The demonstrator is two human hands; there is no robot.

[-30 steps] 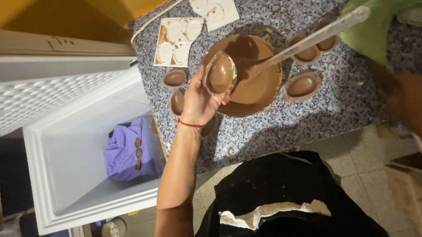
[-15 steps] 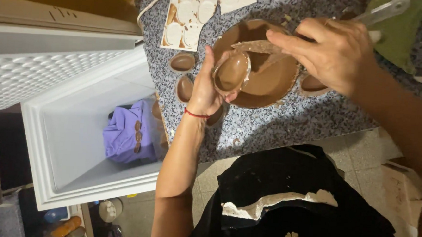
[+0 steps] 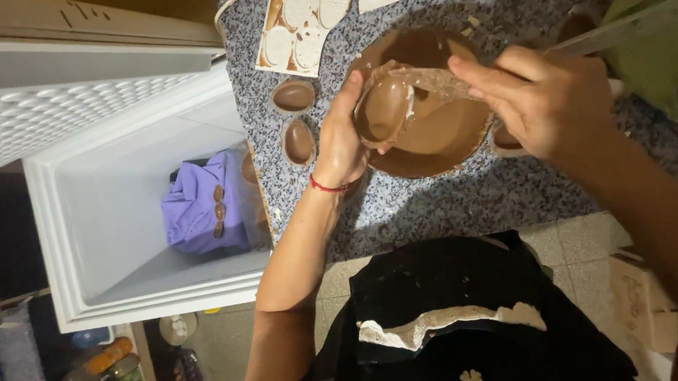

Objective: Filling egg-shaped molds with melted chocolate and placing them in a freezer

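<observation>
My left hand [image 3: 340, 136] holds a clear egg-shaped mould [image 3: 384, 108] coated inside with brown chocolate, tilted over a bowl of melted chocolate [image 3: 442, 134] on the speckled granite counter [image 3: 431, 203]. My right hand [image 3: 541, 97] pinches the mould's clear plastic edge from the right, above the bowl. A metal spatula [image 3: 618, 31] lies across the bowl's far right rim, behind my right hand.
Two chocolate-filled half-egg moulds [image 3: 294, 97] [image 3: 299, 142] lie left of the bowl, another [image 3: 504, 141] at its right. A white mould tray [image 3: 301, 22] sits at the counter's back. An open white chest freezer [image 3: 120, 241] holding a purple box [image 3: 199, 210] stands left.
The view has shifted slightly. My right hand has settled onto the mould's plastic edge, and the mould has tipped further over the bowl.
</observation>
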